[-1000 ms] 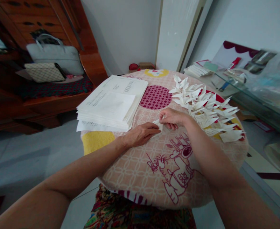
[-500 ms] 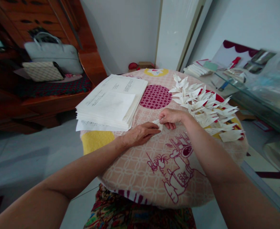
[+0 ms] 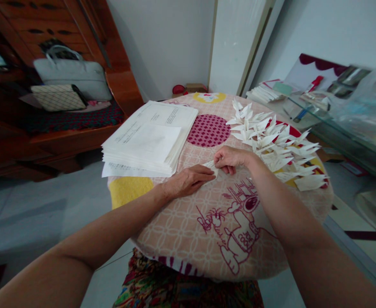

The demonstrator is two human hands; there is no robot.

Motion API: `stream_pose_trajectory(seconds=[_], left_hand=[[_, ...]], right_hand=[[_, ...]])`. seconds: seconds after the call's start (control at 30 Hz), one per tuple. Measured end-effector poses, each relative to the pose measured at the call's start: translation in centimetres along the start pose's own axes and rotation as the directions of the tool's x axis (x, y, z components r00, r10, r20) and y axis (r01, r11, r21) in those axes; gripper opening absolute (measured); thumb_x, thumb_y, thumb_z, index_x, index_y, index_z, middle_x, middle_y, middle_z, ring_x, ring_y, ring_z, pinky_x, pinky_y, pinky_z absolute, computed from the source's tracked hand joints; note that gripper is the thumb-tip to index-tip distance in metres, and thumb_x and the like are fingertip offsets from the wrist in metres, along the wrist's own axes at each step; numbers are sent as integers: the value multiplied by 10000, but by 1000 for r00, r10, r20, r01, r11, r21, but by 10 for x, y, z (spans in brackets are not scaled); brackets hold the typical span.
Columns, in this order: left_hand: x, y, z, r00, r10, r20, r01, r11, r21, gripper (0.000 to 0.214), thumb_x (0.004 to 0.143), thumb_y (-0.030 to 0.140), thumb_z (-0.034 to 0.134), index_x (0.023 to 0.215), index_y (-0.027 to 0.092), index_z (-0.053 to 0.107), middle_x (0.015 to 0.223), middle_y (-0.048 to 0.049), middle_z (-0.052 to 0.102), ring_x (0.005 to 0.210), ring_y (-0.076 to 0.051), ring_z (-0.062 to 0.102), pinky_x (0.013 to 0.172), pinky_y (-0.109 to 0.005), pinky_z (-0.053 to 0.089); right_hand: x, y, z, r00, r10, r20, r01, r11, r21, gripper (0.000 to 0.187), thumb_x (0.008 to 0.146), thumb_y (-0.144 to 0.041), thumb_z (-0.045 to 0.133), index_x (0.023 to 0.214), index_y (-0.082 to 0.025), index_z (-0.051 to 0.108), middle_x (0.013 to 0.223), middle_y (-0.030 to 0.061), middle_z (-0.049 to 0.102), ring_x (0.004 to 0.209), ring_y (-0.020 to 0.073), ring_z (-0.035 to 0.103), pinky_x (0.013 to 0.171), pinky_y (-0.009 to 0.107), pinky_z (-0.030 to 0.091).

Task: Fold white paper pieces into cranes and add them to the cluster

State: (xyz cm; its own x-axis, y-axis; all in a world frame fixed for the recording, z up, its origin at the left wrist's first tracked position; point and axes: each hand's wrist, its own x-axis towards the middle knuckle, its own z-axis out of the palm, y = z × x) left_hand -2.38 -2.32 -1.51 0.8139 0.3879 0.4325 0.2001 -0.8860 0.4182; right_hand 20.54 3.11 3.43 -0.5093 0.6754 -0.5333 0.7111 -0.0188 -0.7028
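A small piece of folded white paper (image 3: 211,183) lies on the cloth-covered round table (image 3: 171,222), mostly hidden by my hands. My left hand (image 3: 188,182) rests low over it, fingers together, holding it against the cloth. At its far right edge, my right hand (image 3: 229,158) is closed, with thumb and fingertips pinching the paper. To the left is a thick stack of printed paper (image 3: 162,109), with a smaller blank-looking sheet (image 3: 157,141) on top. Many pointed folded paper pieces (image 3: 271,141) stand in rows to the right of my right hand.
Right of the table is a glass shelf (image 3: 342,132) with a clear plastic bag (image 3: 367,102) and papers (image 3: 265,92). On the left, a wooden bench (image 3: 79,132) holds a grey handbag (image 3: 72,72) and a quilted pouch (image 3: 58,97). A red bowl (image 3: 178,89) is behind the table.
Both hands stay at the folded paper almost unmoved. My right hand's fingers have shifted very slightly at its edge.
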Motion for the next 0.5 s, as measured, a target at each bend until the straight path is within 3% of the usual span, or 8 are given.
stream_pose_trajectory(seconds=[0.3,0.5], left_hand=[[0,1,0,1000,-10,11,10,1000,-11,341,987,127,456,1268,139,649,1278,-156,681,1216,-228,643,1018,-417,569],[-1,-2,1,1000,17,23,-17,1000,0,383,966,83,455,1301,140,631,1286,-151,682,1257,-234,618,1046,-443,553]], right_hand=[[2,-2,2,999,40,-29,-40,999,-3,141,810,-87,597,697,-170,583,441,-35,590,352,103,542,354,178,413],[-1,3,3,995,35,-96,-24,993,116,151,817,-114,601,681,-170,565,448,-28,602,332,94,527,341,174,400]])
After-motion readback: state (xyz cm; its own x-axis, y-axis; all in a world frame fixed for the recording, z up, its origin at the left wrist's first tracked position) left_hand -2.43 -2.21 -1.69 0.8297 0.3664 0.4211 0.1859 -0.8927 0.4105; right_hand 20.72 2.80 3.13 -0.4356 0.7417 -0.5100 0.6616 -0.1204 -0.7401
